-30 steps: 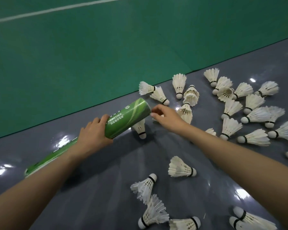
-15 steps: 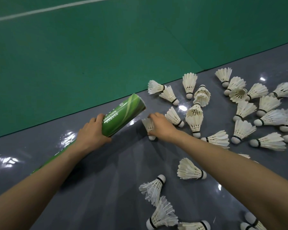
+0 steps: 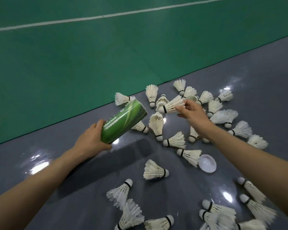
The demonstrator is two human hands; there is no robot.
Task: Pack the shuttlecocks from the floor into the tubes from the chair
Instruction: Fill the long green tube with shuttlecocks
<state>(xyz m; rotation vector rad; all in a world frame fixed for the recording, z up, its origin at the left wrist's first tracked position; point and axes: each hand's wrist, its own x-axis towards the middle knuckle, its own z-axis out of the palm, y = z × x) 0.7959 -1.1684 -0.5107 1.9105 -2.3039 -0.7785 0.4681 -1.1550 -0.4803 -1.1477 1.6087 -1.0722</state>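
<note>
Aloft, left hand (image 3: 91, 140) grips green tube (image 3: 123, 122) — right hand (image 3: 192, 113) pinches shuttlecock (image 3: 171, 105).

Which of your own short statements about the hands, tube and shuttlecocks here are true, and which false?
1. The left hand grips the tube. True.
2. The right hand is empty. False: it pinches a shuttlecock by its feathers.
3. That shuttlecock's cork points toward the tube. True.
4. Nothing lies on the floor. False: many loose shuttlecocks lie on the grey floor.
</note>
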